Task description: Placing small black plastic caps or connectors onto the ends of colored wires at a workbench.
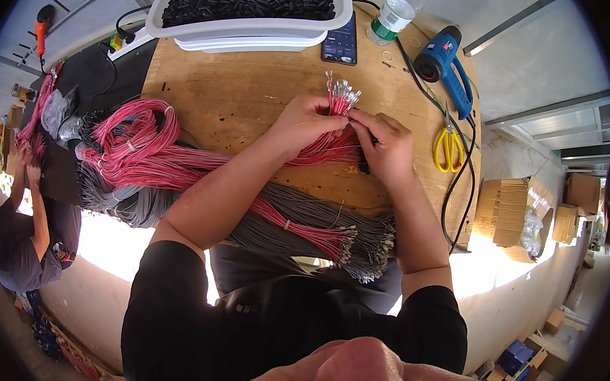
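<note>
The red wire bundle (pixel 325 148) looks light for its bulk and soft along its length: many thin, smooth strands that would bend easily and could slide over one another or fan out if gripped loosely. Its metal tips (pixel 344 94) are probably the stiff and delicate part, apt to bend or snag on their neighbours, so the better hold is likely around the insulated strands just below them, with the strands gathered firmly but not crushed.

The bundle lies over the tabletop (pixel 218 73), its tipped end raised between the two hands and pointing to the far side. The left hand (pixel 303 125) wraps it from the left, fingers curled around the strands and thumb laid across them. The right hand (pixel 390 145) is at its right edge, thumb and forefinger pinched together just beneath the tips; whether they have one strand or something smaller is too fine to tell. Below the hands the strands drop to the near side and bend left, toward the left forearm. A looped red coil (pixel 133 130) lies farther left; the forearm hides whether the two join. Grey cables (pixel 297 207) lie nearer the person, beneath the forearms.
</note>
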`<state>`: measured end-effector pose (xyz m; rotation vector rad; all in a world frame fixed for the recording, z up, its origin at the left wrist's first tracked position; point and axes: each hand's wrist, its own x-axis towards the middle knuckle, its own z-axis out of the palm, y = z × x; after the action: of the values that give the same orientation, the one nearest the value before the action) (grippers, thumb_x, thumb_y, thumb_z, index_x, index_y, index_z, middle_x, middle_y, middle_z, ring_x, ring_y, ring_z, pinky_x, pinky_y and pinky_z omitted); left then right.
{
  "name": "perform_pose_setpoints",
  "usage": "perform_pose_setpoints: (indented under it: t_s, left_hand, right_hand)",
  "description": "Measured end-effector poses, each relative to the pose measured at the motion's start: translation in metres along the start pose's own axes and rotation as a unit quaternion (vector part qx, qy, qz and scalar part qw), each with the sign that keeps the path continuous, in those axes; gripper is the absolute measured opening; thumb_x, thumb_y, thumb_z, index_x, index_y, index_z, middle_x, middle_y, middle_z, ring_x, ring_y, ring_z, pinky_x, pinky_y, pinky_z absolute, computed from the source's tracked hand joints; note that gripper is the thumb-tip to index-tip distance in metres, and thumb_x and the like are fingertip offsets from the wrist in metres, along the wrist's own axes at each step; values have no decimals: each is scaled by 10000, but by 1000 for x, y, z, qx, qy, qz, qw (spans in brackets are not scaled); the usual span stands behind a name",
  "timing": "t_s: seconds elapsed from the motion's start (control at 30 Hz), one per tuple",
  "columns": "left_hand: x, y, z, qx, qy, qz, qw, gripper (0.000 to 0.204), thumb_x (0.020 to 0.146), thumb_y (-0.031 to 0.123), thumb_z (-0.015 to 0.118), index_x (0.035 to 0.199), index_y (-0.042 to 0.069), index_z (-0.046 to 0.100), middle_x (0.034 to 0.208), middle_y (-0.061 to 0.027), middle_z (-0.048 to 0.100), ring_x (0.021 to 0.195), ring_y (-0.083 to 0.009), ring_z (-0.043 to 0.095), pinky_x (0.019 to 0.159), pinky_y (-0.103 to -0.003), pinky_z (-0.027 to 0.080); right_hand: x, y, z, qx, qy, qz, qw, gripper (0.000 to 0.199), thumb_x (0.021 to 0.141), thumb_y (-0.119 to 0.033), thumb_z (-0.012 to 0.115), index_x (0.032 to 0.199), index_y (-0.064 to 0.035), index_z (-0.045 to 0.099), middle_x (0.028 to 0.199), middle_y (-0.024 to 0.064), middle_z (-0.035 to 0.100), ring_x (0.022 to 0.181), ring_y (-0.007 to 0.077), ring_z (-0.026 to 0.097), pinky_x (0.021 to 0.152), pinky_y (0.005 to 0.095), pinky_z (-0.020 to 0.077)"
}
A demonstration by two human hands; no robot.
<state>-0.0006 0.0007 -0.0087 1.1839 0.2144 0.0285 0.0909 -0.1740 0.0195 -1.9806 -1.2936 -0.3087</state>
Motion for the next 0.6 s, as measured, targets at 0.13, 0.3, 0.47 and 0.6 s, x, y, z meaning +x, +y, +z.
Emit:
perform_pose_setpoints:
  t_s: [0.13, 0.3, 0.47, 0.6]
  left_hand:
    - [0, 0, 0, -6, 17, -1, 1000, 181, 904, 48, 681, 1068, -29, 682, 861, -59, 672, 785, -114, 625, 726, -247, 506]
    - [-3, 6, 4, -45, 63, -16, 997, 179, 877, -3, 660, 1052, -38, 672, 856, -64, 667, 771, -123, 627, 708, -255, 505]
    - [-3, 5, 3, -31, 61, -35, 997, 235, 873, -21, 649, 1107, -41, 651, 878, -80, 680, 800, -142, 653, 738, -265, 528]
    - [-3, 1, -3, -7, 25, -18, 1000, 259, 875, -39, 641, 1134, -38, 634, 937, -98, 699, 836, -155, 676, 756, -268, 547]
  right_hand:
    - [0, 0, -4, -16, -16, -26, 999, 153, 811, -80, 747, 961, -102, 728, 740, 84, 661, 660, 275, 656, 598, 370, 541]
    - [2, 5, -13, 13, -97, 20, 995, 105, 810, -76, 736, 910, -103, 721, 782, 76, 678, 720, 291, 675, 643, 386, 550]
    - [0, 18, -22, 10, -165, 42, 985, 114, 811, -33, 745, 922, -57, 733, 828, 113, 703, 709, 281, 675, 654, 358, 535]
    - [4, 10, -20, 106, -146, 104, 978, 111, 840, -49, 758, 949, -40, 745, 794, 67, 704, 638, 155, 619, 613, 282, 495]
